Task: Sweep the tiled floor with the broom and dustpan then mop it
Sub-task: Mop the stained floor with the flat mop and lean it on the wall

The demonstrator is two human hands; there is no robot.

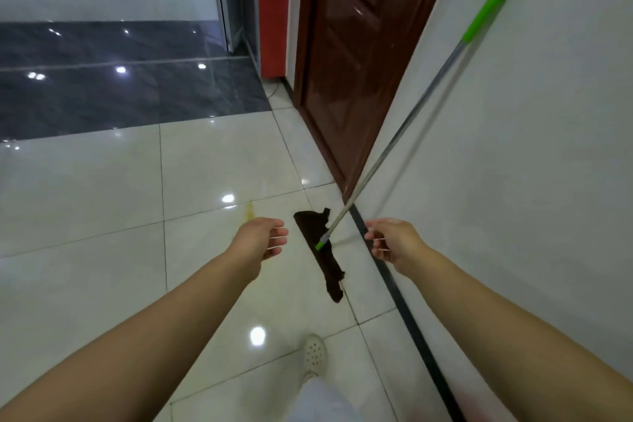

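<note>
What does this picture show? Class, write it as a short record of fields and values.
mop: leaning on the white wall, dark head on the floor
left hand: empty, fingers loosely curled
right hand: empty, near the mop, not touching
floor: glossy pale tiles, yellowish stain
door: dark brown, shut

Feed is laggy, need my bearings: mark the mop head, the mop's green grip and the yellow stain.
mop head (320,250), head view: middle of the dark cloth.
mop's green grip (489,8), head view: mid-grip, against the wall.
yellow stain (249,211), head view: its centre on the tile.
</note>
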